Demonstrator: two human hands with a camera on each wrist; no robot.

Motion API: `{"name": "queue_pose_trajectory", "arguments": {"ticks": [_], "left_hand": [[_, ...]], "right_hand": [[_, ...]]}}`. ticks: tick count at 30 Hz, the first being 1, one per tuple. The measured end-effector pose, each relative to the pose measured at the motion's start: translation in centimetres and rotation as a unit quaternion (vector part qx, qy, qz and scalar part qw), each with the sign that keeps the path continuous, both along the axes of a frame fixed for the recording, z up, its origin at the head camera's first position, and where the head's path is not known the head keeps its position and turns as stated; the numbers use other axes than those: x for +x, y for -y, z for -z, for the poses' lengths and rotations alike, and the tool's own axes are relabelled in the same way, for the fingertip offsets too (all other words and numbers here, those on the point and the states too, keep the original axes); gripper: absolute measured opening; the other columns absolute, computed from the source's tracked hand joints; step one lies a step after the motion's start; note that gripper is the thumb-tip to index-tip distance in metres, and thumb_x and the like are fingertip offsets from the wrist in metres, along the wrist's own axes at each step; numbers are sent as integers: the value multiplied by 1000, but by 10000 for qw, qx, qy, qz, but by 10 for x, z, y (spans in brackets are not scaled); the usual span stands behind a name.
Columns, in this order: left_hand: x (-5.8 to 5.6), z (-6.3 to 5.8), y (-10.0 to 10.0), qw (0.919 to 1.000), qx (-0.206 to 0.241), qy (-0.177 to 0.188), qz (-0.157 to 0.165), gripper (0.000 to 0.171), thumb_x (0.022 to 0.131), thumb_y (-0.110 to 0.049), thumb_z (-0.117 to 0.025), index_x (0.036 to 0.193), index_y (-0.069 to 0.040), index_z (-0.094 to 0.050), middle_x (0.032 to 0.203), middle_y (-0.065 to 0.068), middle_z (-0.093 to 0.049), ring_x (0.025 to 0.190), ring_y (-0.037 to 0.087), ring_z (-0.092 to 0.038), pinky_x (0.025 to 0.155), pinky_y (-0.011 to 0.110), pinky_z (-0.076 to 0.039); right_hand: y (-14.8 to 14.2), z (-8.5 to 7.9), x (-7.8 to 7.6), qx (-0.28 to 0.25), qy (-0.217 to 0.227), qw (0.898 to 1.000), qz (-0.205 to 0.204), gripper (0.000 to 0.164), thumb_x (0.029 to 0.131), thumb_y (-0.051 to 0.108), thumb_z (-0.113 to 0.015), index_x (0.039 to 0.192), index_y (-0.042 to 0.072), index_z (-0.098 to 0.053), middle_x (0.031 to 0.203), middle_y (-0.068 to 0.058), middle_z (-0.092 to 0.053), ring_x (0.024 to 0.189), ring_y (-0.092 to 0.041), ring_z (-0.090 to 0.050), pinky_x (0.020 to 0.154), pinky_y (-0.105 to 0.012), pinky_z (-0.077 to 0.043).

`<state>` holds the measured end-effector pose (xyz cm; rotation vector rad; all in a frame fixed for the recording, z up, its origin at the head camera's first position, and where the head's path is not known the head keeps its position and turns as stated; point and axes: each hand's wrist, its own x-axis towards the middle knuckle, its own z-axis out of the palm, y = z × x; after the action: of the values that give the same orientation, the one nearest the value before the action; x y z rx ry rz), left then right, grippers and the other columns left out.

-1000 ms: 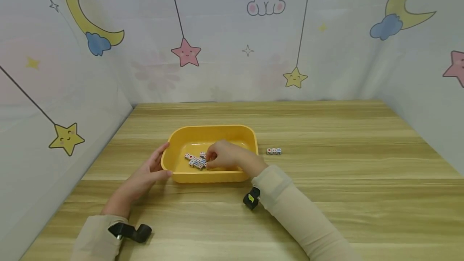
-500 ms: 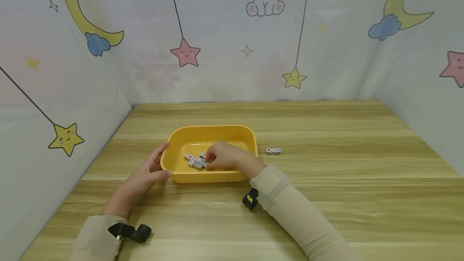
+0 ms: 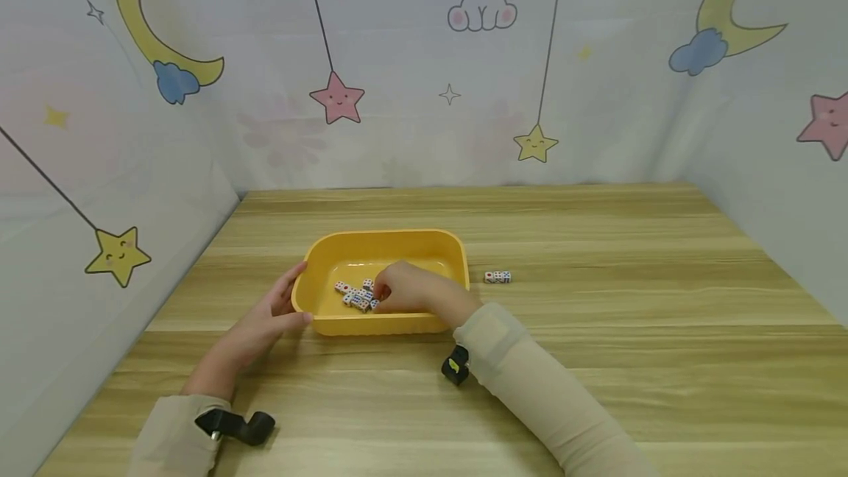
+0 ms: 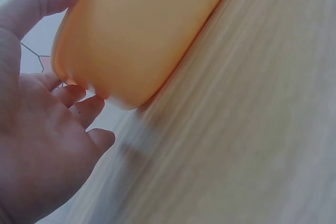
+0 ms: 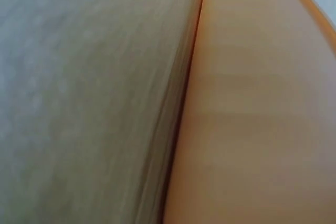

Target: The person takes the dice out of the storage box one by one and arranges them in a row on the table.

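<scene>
a: why the left hand (image 3: 268,315) there?
b: thumb and fingers grip the yellow tray (image 3: 391,325) at its left end, probably to steady it on the table (image 3: 596,389).
a: right hand (image 3: 414,287)?
b: over the near right corner, fingers curled at the loose dice (image 3: 361,296) inside; tips hidden, cannot tell if one is pinched.
a: and the row of three dice (image 3: 498,277)?
b: just right of the tray, lined up, presumably to stay separate.

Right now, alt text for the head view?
A right hand reaches into a yellow tray at a cluster of dice; the left hand grips the tray's left end. Three dice sit in a row on the wooden table, right of it.
</scene>
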<state>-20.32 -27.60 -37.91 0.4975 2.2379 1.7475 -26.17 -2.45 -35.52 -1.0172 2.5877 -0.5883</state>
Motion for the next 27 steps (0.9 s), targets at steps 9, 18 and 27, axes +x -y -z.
{"name": "queue_pose_trajectory", "arguments": {"ticks": [9, 18, 27], "left_hand": [[0, -2, -1, 9999, -92, 21, -60, 87, 83, -10, -60, 144, -11, 2, 151, 13, 0, 135, 34, -10, 91, 7, -31], [1, -1, -1, 9998, -191, 8, -68, 87, 83, -11, -60, 145, -12, 1, 151, 13, 0, 135, 34, -10, 91, 7, -31], [2, -2, -1, 9998, -186, -27, -75, 85, 84, -9, -59, 145, -11, 1, 151, 14, -1, 136, 34, -10, 91, 6, -30]], "right_hand": [[0, -2, 1, 114, -156, 9998, -60, 15, 80, 22, -66, 88, 9, -66, 78, 4, -59, 72, -9, -48, 68, -19, -41], [-4, -1, 0, -21, -28, 10000, -12, 12, 81, 21, -65, 86, 10, -65, 79, 5, -59, 72, -8, -49, 68, -19, -42], [-13, -8, 1, -148, 55, 9998, 106, 18, 83, 25, -63, 94, 11, -65, 87, 3, -61, 78, -8, -53, 72, -20, -44]]}}
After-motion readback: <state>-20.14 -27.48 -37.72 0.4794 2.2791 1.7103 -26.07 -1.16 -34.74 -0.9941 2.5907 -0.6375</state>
